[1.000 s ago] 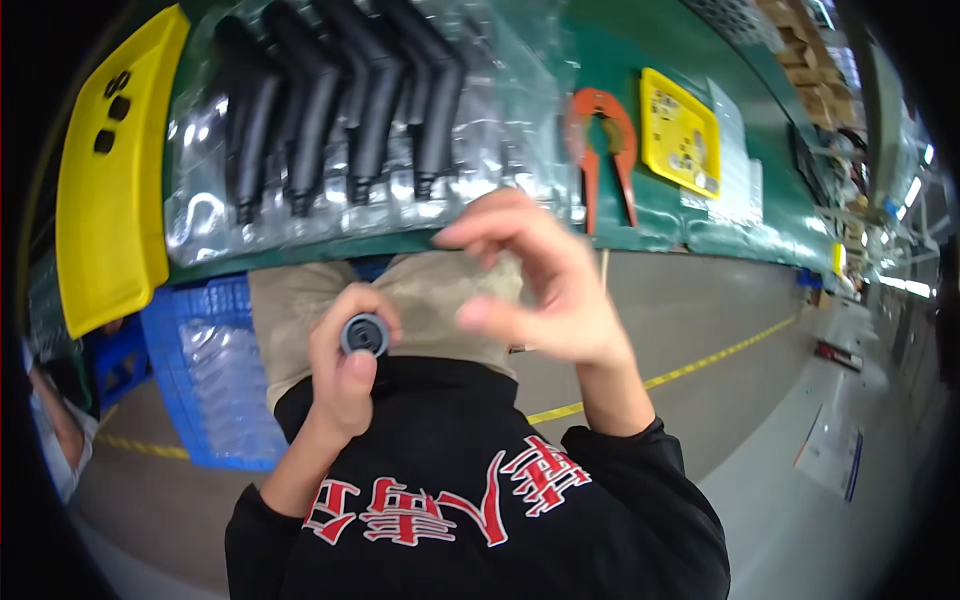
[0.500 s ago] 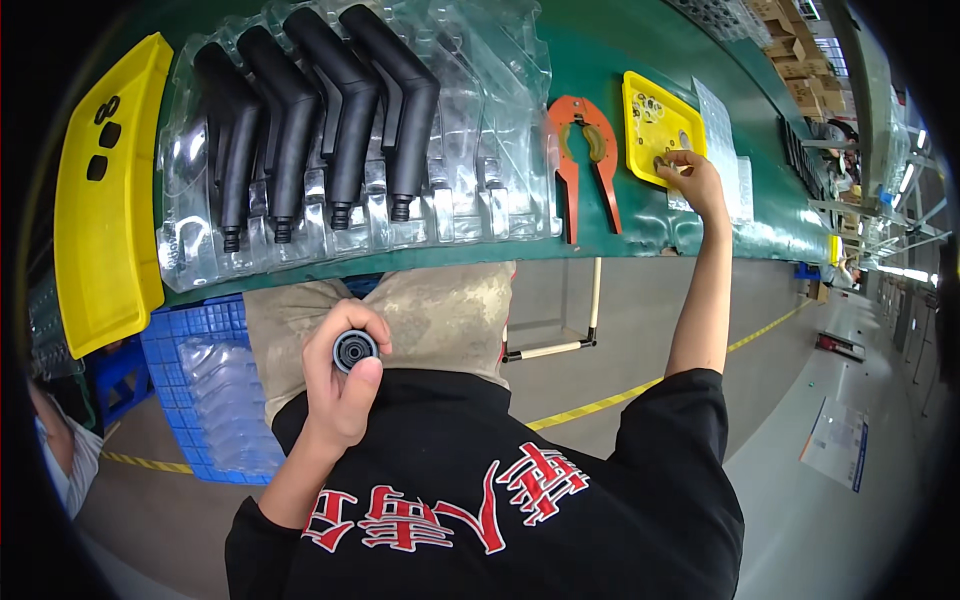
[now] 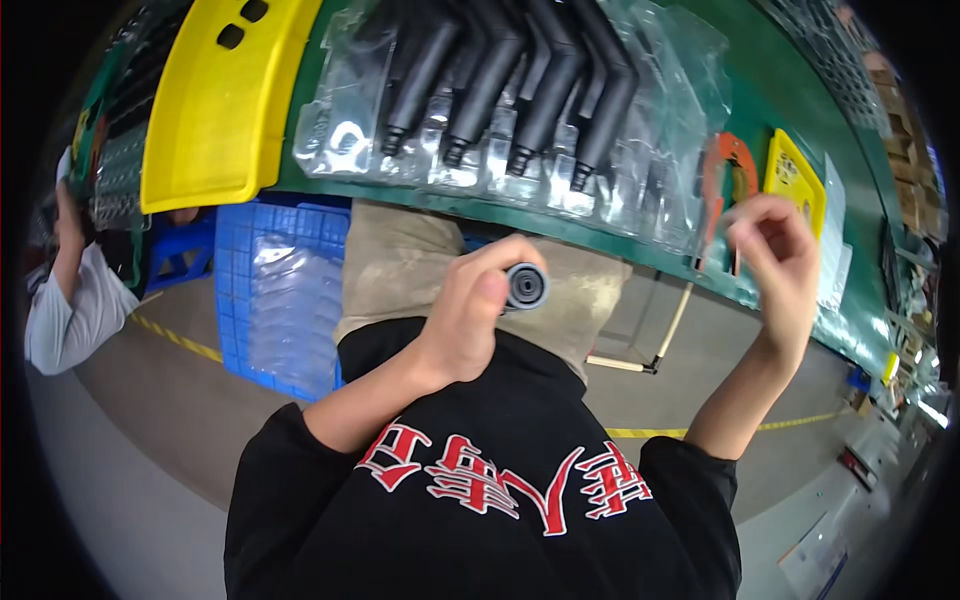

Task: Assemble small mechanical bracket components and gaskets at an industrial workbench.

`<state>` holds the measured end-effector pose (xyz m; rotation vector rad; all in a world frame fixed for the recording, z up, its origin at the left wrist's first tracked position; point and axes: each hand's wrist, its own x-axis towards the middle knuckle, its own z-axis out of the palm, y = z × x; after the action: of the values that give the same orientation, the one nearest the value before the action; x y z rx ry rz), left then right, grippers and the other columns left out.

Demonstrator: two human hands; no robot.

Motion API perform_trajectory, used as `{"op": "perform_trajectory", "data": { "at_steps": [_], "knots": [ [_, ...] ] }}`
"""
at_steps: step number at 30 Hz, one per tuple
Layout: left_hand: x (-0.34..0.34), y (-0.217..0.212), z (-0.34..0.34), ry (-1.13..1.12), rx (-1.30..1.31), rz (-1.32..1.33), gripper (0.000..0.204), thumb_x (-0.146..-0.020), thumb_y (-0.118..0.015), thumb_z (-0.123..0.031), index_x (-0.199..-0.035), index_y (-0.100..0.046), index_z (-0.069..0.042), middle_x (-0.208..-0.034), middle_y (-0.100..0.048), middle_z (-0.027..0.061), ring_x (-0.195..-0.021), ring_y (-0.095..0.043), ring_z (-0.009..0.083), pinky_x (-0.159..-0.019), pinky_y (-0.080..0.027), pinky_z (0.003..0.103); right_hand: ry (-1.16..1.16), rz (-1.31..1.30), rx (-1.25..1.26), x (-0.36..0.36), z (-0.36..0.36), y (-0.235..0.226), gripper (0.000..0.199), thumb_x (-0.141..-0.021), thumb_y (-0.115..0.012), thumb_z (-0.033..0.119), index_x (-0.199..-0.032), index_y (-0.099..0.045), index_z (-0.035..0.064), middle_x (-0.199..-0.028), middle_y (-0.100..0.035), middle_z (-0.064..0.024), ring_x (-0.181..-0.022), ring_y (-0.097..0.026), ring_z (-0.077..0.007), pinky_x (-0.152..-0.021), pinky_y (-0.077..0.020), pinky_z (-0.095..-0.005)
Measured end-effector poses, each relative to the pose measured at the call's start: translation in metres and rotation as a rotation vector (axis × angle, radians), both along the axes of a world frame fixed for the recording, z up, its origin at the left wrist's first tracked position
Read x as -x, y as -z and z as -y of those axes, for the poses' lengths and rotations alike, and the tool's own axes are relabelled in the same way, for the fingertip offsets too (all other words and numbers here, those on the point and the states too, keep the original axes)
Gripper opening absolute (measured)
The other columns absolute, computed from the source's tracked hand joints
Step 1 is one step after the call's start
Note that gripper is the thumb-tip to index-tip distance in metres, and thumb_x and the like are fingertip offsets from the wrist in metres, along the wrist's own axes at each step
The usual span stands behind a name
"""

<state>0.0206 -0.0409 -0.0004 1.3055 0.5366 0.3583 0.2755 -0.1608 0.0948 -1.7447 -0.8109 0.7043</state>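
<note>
My left hand [image 3: 462, 318] is closed around a dark cylindrical part [image 3: 527, 287], whose round, ringed open end faces up in front of my lap. My right hand [image 3: 782, 250] is raised by the bench edge, thumb and fingers pinched together; anything small between them cannot be made out. Beyond that hand lies a small yellow tray [image 3: 790, 170] with little rings in it, partly covered by the hand. Beside it is an orange clamp-like tool with two handles [image 3: 712, 185]. Several black angled tubes with ridged ends [image 3: 548, 95] lie in a clear plastic tray [image 3: 335, 135].
A larger yellow tray [image 3: 215, 130] holding black pieces overhangs the green bench [image 3: 620, 238] at the left. Below it is a blue crate [image 3: 232, 300] with clear plastic trays [image 3: 290, 320]. Another person's arm and pale sleeve [image 3: 75, 310] show at far left.
My right hand has come away from the small yellow tray, back toward me. My left hand keeps its grip on the cylindrical part. The whole view has shifted, with the bench higher in it.
</note>
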Motion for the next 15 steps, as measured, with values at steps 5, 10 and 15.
{"op": "perform_trajectory", "data": {
  "at_steps": [5,10,15],
  "knots": [
    [0.006,-0.002,0.000,-0.038,-0.048,0.085,0.056,-0.098,-0.035,-0.051,-0.091,-0.059,-0.001,-0.083,-0.057,0.0067,-0.073,-0.047,0.0175,-0.070,-0.037,0.032,-0.347,-0.158,0.029,0.101,-0.045,-0.011,0.015,-0.072,-0.075,-0.003,-0.085,-0.070,0.0018,-0.075,-0.062,-0.0015,-0.063,-0.048,-0.0095,-0.059,-0.0359,-0.0190],
    [0.005,-0.005,0.001,-0.107,-0.074,0.166,0.052,-0.098,-0.036,-0.043,-0.097,-0.062,0.002,-0.086,-0.061,0.0094,-0.074,-0.050,0.0194,-0.071,-0.040,0.033,-0.349,0.085,0.101,0.121,-0.051,0.001,0.021,-0.073,-0.078,0.002,-0.093,-0.072,0.0019,-0.081,-0.060,-0.0015,-0.067,-0.048,-0.0095,-0.058,-0.0348,-0.0201],
    [0.008,-0.004,0.000,-0.119,-0.059,0.198,0.048,-0.098,-0.036,-0.037,-0.100,-0.063,0.003,-0.088,-0.063,0.0114,-0.076,-0.053,0.0208,-0.073,-0.042,0.034,-0.330,0.155,0.058,0.125,-0.046,0.013,0.028,-0.073,-0.080,0.005,-0.100,-0.073,0.0020,-0.088,-0.058,-0.0027,-0.073,-0.049,-0.0106,-0.060,-0.0366,-0.0210]
  ]
}}
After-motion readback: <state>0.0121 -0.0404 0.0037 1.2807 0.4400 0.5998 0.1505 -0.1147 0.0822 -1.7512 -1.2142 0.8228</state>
